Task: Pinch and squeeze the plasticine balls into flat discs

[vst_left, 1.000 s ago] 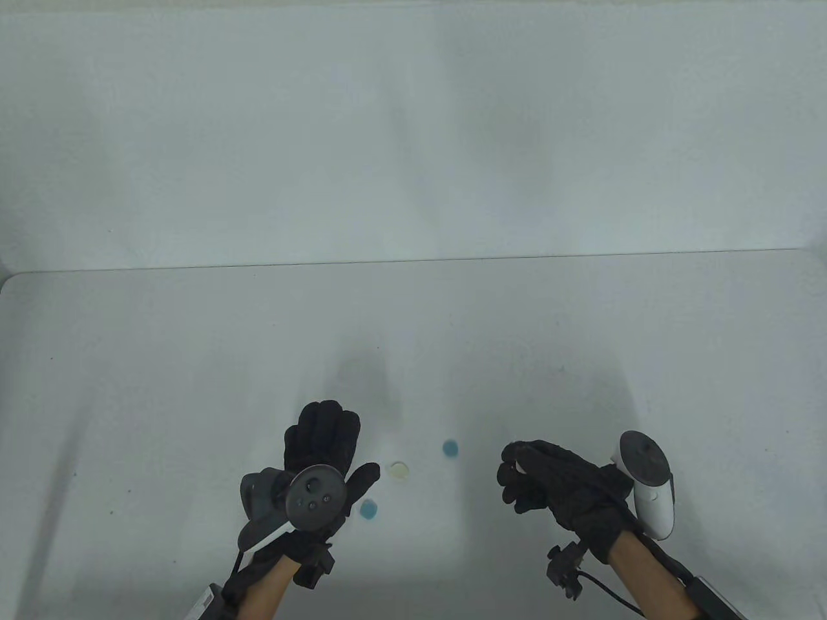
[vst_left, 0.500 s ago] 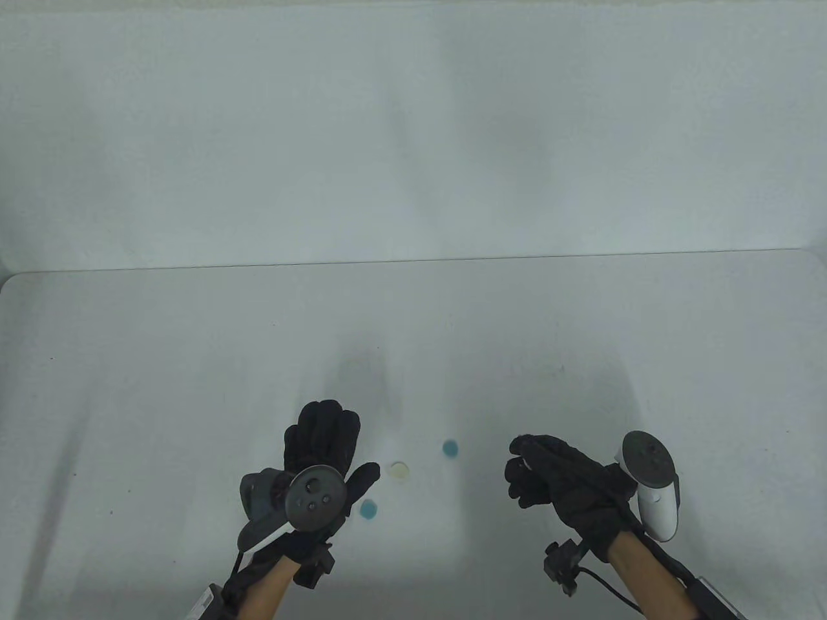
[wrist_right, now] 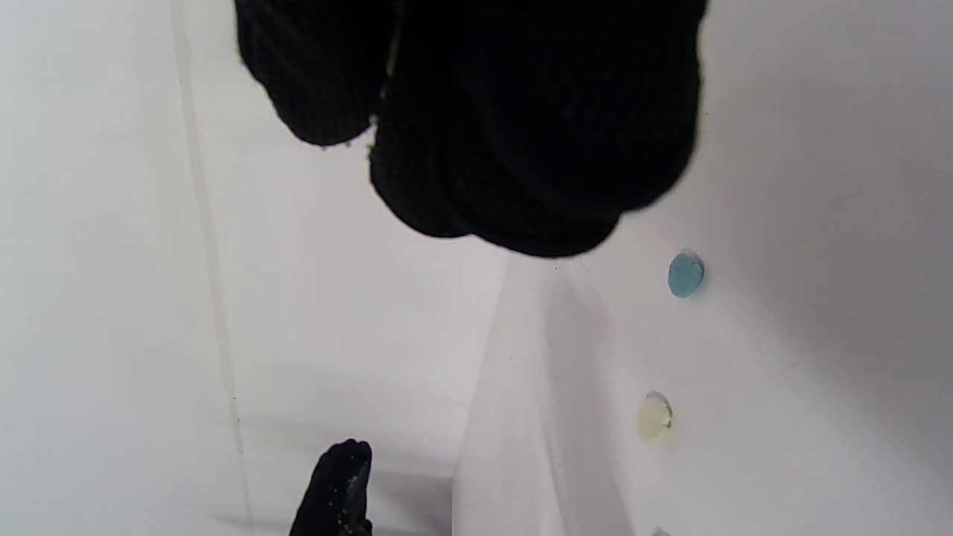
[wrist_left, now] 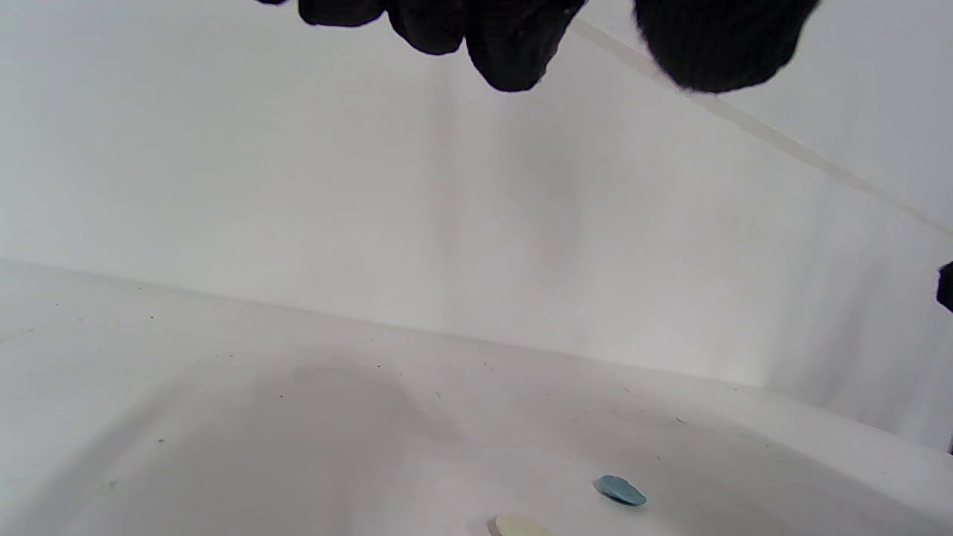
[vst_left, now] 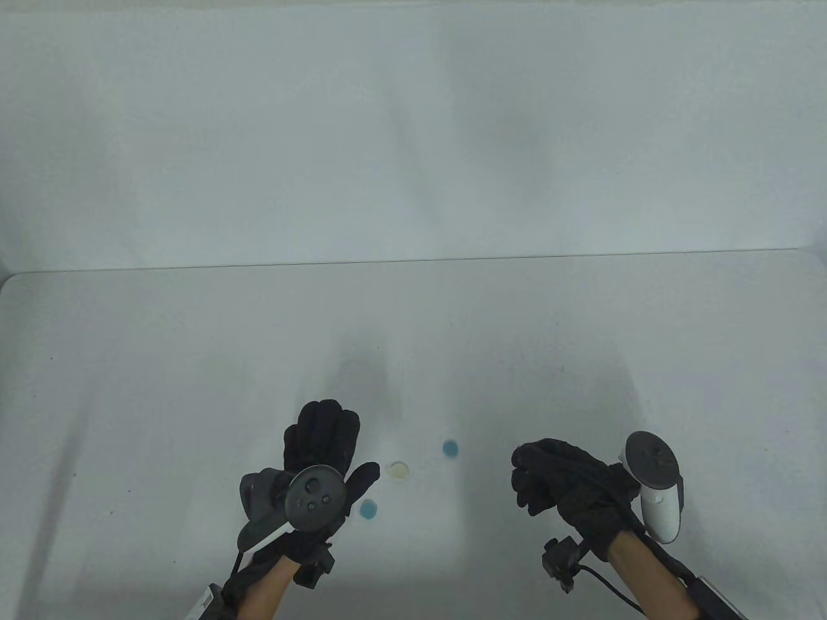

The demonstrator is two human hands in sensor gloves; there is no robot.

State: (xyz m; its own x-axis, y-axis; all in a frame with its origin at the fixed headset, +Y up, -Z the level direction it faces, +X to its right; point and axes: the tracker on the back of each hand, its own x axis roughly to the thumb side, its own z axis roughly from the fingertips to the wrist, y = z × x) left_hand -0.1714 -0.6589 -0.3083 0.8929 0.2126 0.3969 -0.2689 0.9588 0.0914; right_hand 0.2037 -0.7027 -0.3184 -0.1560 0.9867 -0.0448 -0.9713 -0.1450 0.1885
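Note:
Three flattened plasticine discs lie on the white table [vst_left: 161,387]: a blue one [vst_left: 450,447], a pale yellow one [vst_left: 399,469] and a second blue one [vst_left: 369,509]. My left hand [vst_left: 349,440] rests palm down with fingers spread, its thumb just left of the yellow disc, holding nothing. My right hand [vst_left: 526,481] hovers right of the discs, fingers curled tight against the thumb. In the right wrist view only a pale sliver [wrist_right: 370,141] shows between the thumb and the curled fingers [wrist_right: 536,134]. The blue disc [wrist_right: 685,274] and yellow disc [wrist_right: 654,417] show there too.
A white backdrop [vst_left: 413,129] rises behind the table's far edge. The left wrist view shows the blue disc [wrist_left: 620,490] and the yellow disc [wrist_left: 519,526] on the table below my fingertips [wrist_left: 514,52].
My right hand has shifted slightly right and curled tighter. The pale piece seen between its thumb and fingers is now hidden in the table view. The left hand has not moved.

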